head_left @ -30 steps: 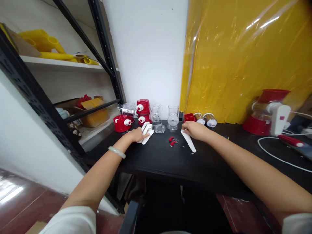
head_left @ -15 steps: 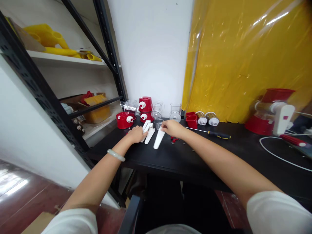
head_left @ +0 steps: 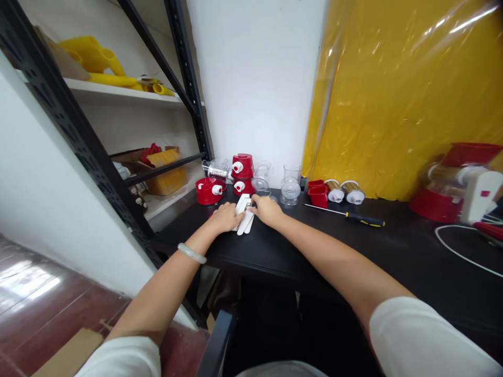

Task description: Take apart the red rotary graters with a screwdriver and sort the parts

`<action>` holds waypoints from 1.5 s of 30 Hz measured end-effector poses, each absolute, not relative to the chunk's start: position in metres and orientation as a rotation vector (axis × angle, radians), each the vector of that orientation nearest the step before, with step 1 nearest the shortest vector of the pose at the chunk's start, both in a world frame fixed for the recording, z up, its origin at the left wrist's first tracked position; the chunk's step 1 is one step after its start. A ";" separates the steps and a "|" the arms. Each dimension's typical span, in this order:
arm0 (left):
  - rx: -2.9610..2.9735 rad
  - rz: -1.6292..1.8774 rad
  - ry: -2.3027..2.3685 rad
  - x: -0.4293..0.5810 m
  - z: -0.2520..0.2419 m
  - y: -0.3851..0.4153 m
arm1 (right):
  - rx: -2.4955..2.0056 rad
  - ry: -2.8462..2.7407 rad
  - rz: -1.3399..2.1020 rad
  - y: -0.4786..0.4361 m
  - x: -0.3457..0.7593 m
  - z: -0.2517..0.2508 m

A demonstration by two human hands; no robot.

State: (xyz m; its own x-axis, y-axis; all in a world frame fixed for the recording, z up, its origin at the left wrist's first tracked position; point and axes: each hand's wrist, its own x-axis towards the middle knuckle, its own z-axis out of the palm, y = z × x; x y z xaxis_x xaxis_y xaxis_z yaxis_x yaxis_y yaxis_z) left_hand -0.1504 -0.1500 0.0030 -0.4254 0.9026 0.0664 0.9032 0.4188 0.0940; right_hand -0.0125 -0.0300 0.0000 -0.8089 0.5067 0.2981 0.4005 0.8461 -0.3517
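Note:
On the black tabletop a small group of long white plastic crank arms [head_left: 243, 228] lies close together between my hands. My left hand [head_left: 226, 217] is closed on the left side of the group, its fingertips against the white plastic. From the right, my right hand [head_left: 267, 209] pinches the upper end of a white crank arm and sets it beside the others. How many pieces lie under my fingers is partly hidden. Just behind stand stacked red grater bases [head_left: 242, 173] with white spouts. A single red base [head_left: 208, 191] sits left of them.
Clear plastic housings [head_left: 291, 191], red hoppers [head_left: 317, 195] and drum graters [head_left: 352, 193] line the back. A screwdriver [head_left: 365, 220] lies to the right. Farther right stands an assembled rotary grater [head_left: 451, 183] near a white cable [head_left: 456, 246]. A metal shelf rack [head_left: 165, 173] borders the left.
My right hand has moved left, bringing its white crank arm from apart on the right to against the others. My left hand stays at the group. The view has turned slightly left.

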 end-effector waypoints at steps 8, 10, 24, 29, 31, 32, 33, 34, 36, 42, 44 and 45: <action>-1.793 -0.321 -2.526 -0.145 0.005 -0.163 | -0.555 -2.621 0.616 -0.032 -0.007 -0.015; -1.788 -0.293 -2.542 -0.142 0.007 -0.164 | -0.521 -2.621 0.646 -0.035 -0.008 -0.016; -1.709 -0.466 -2.342 -0.116 0.023 -0.170 | -0.780 -2.284 0.324 0.039 0.039 0.058; -1.715 -0.748 -2.124 -0.080 0.038 -0.137 | -1.002 -2.185 0.356 0.095 0.040 0.079; -1.754 -0.847 -2.144 -0.064 0.039 -0.114 | -1.033 -2.186 0.430 0.109 0.036 0.076; -1.790 -0.889 -2.166 -0.056 0.039 -0.101 | -1.034 -2.185 0.473 0.114 0.033 0.073; -1.817 -0.928 -2.207 -0.050 0.038 -0.089 | -1.029 -2.179 0.517 0.117 0.031 0.069; -1.850 -0.953 -2.261 -0.044 0.037 -0.077 | -1.021 -2.167 0.558 0.119 0.029 0.066; -1.873 -1.026 -2.339 -0.037 0.034 -0.057 | -0.999 -2.123 0.626 0.120 0.029 0.062; -1.981 -1.449 -2.133 -0.045 0.032 -0.035 | -0.818 -1.937 0.716 0.111 0.055 0.083; -2.101 -1.742 -1.798 -0.051 0.035 -0.032 | -0.641 -1.808 0.774 0.104 0.070 0.098; -2.135 -1.884 -1.632 -0.053 0.038 -0.030 | -0.547 -1.742 0.831 0.099 0.077 0.104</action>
State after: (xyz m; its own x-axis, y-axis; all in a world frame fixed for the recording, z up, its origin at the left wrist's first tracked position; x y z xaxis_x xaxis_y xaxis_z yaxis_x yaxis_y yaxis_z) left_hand -0.0530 -0.0298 0.0379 -0.1478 0.7241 0.6737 0.5633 -0.4982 0.6592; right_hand 0.0771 0.0995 0.1043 -0.3162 0.7121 0.6268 -0.0390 0.6504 -0.7586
